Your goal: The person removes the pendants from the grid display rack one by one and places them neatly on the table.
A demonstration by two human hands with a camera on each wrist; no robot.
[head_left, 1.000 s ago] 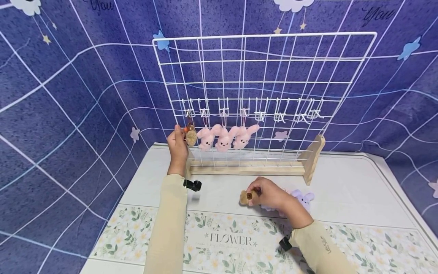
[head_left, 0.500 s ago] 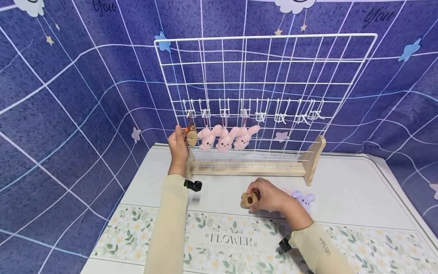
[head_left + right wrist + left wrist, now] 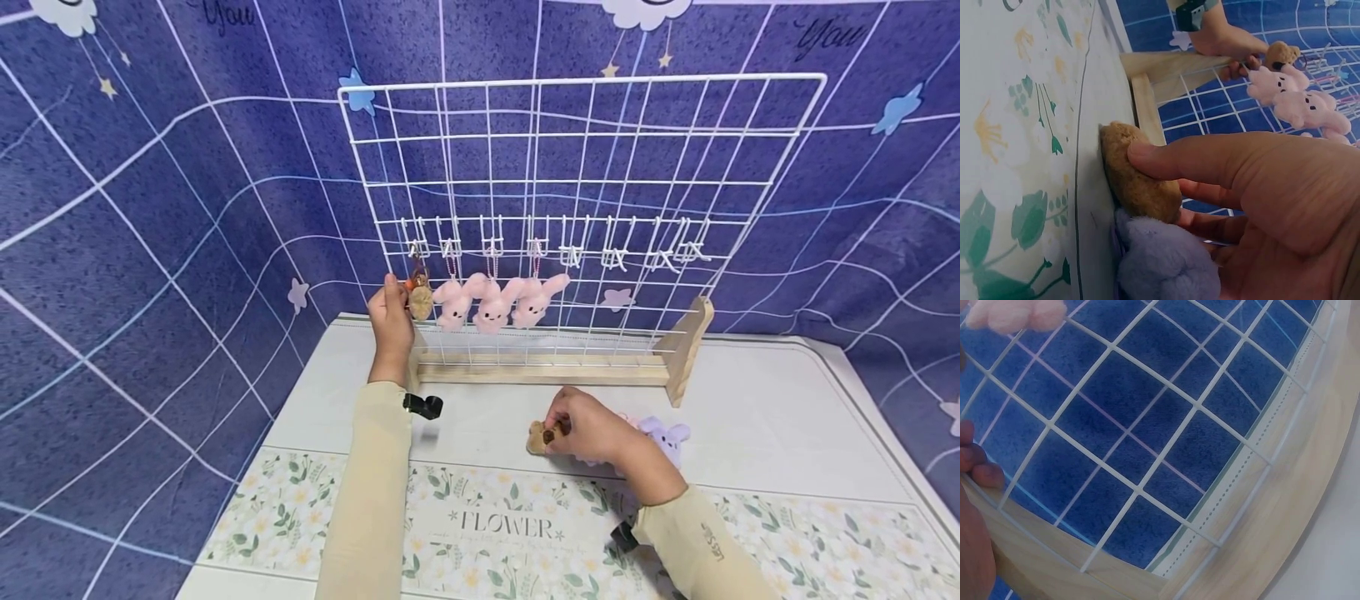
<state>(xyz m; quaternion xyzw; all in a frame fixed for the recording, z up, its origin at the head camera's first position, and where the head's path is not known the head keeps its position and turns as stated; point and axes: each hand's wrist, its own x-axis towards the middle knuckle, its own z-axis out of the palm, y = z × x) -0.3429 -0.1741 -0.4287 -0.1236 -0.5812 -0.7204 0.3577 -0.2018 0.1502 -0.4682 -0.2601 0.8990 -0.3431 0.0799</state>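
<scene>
My left hand (image 3: 392, 321) grips the left edge of a white wire grid rack (image 3: 581, 79), its fingers curled at the side post in the left wrist view. Low over the white table, my right hand (image 3: 592, 427) pinches a small brown plush keychain (image 3: 536, 437) between thumb and fingers. In the right wrist view the thumb presses on the brown plush (image 3: 1125, 172), and a purple plush (image 3: 1169, 262) lies just under the fingers. Beside the left hand hangs another brown plush keychain (image 3: 421, 302). Three pink plush rabbits (image 3: 492, 310) hang in a row to its right.
Several bare white hooks (image 3: 615, 257) line the rack's right half. The rack stands on a wooden base (image 3: 540, 371) with an upright wooden foot (image 3: 687, 350). A purple plush (image 3: 665, 439) lies behind the right wrist. A flower-print strip (image 3: 502, 533) crosses the table's front.
My right hand has shifted its fingers on the brown plush and turned it slightly near the same spot. The left hand keeps its grip on the rack.
</scene>
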